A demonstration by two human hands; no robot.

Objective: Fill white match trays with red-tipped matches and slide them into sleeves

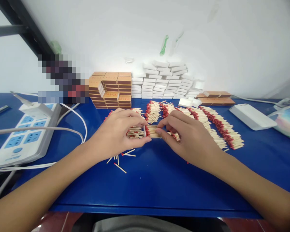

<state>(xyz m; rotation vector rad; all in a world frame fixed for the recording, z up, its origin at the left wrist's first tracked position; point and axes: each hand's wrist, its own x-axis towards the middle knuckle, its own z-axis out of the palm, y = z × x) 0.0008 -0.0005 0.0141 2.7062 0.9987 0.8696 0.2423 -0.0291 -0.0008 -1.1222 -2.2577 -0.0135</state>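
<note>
Between my hands is a small white matchbox tray [144, 132] filled with matches [153, 131], their red heads toward the left end. The thumb and fingers of my left hand [122, 130] grip its left end. At the opposite end, my right hand [183, 132] pinches with thumb and forefinger, covering that end of the tray and the match tips. Rows of loose red-headed matches [152, 111] lie just behind and beside both hands. In front of my left hand, several stray matches [120, 168] are scattered on the blue table [145, 187].
Stacked matchboxes [111, 91] stand at the back left beside a pile of white trays [159, 80]. More brown boxes [215, 99] lie at back right, near a white device [252, 116]. A power strip [26, 135] with trailing cables [84, 132] occupies the left side.
</note>
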